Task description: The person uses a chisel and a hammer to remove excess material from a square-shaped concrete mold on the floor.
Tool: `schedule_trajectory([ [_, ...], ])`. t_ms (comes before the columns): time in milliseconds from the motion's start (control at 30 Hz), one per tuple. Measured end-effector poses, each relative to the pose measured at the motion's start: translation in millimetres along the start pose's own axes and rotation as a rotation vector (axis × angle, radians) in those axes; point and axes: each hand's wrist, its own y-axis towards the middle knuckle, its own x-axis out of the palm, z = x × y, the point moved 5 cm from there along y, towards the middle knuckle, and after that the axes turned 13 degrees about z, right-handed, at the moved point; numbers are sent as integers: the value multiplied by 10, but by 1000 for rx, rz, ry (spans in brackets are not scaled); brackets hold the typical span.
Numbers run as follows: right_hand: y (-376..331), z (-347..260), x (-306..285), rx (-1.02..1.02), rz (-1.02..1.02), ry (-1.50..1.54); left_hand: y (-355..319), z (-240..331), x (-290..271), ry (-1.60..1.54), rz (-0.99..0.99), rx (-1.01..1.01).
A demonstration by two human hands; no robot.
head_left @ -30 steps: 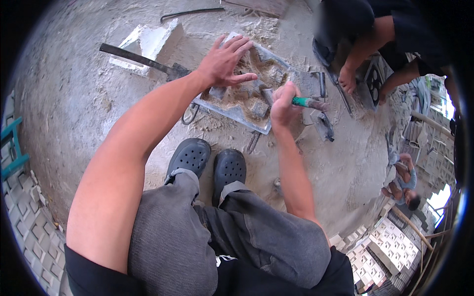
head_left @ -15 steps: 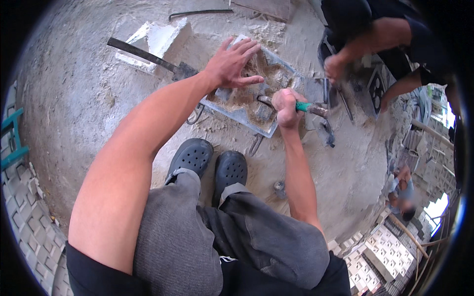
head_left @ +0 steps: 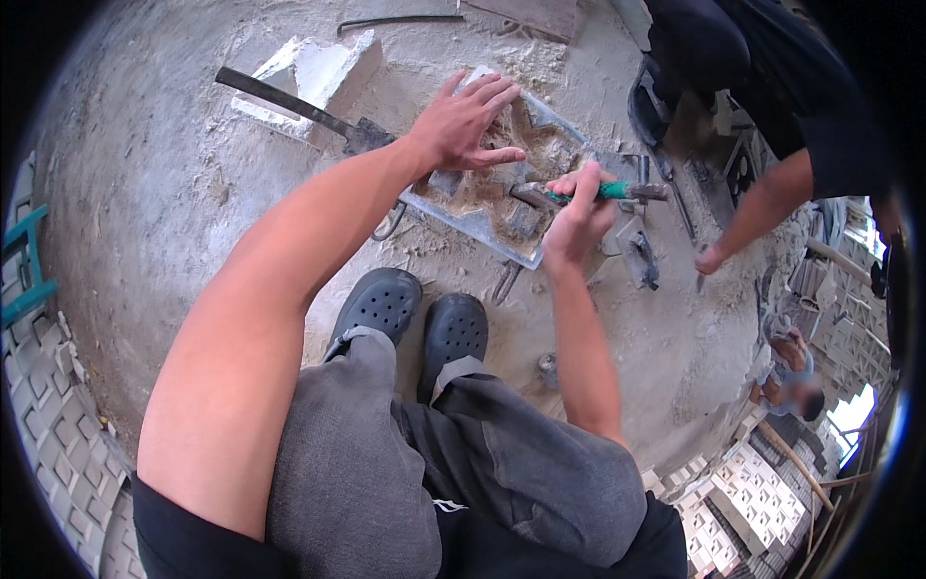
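Note:
A rectangular grey metal mould (head_left: 463, 227) lies on the ground in front of my feet, with rough brownish, crumbly material inside it. Over its far left part my left hand (head_left: 470, 125) is stretched flat, fingers spread, with nothing held. My right hand (head_left: 579, 217) grips a green-handled tool (head_left: 632, 191) above the mould's right part. The tool's dark metal end points left over the material, and my fingers partly cover the handle; its exact kind I cannot make out.
Left of the mould are a long dark metal bar (head_left: 280, 99) and a white block (head_left: 333, 72). At right a co-worker's hand (head_left: 709, 259) reaches toward the ground near metal tools. Patterned blocks (head_left: 752, 492) stand stacked lower right. Another person sits beyond them.
My right hand has shifted slightly right and up, its grip on the green handle loosened. My left hand stays on the mould. The co-worker's hand has moved lower.

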Motion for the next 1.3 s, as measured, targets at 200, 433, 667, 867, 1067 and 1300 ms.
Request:
schedule_trajectory([
  [200,24,-66,22,148,71,48,-19,27,16,49,-32,44],
  [433,-53,-819,229,47,-331,232,-71,-35,38,47,-36,29],
  [667,-219,-17,149,86,-465,-34,17,-6,26,38,-21,29],
  [867,-216,-546,111,65,-433,196,-80,-36,54,51,-33,22],
  [1067,-181,23,126,83,-542,-72,29,-19,17,30,-10,22],
  [1300,-283,-572,172,-7,-724,152,-33,3,40,27,-5,36],
])
